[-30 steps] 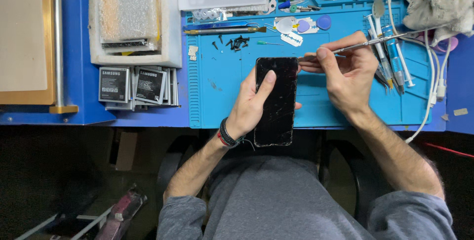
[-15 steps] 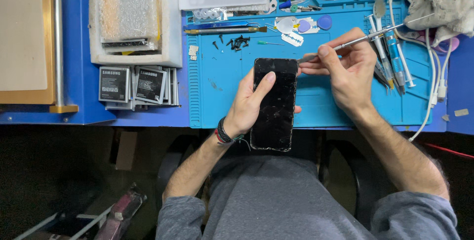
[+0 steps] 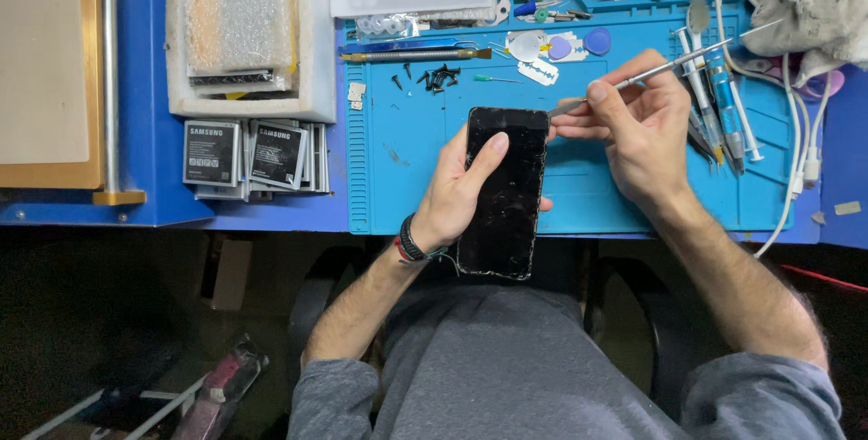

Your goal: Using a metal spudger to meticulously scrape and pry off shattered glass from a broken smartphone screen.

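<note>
Over the near edge of the blue mat [image 3: 416, 141] on the work surface [image 3: 271, 209], the left hand [image 3: 457, 196] has its fingers clamped around a black phone [image 3: 506, 196] with a cracked face, while the right hand [image 3: 637, 128] pinches a thin metal pry tool [image 3: 674, 65], tip at the phone's upper right corner. Judging by this, the prying-open step is just starting, and it calls for a shallow, steady tip along the seam. The tip's contact and the underside of the phone are hidden.
</note>
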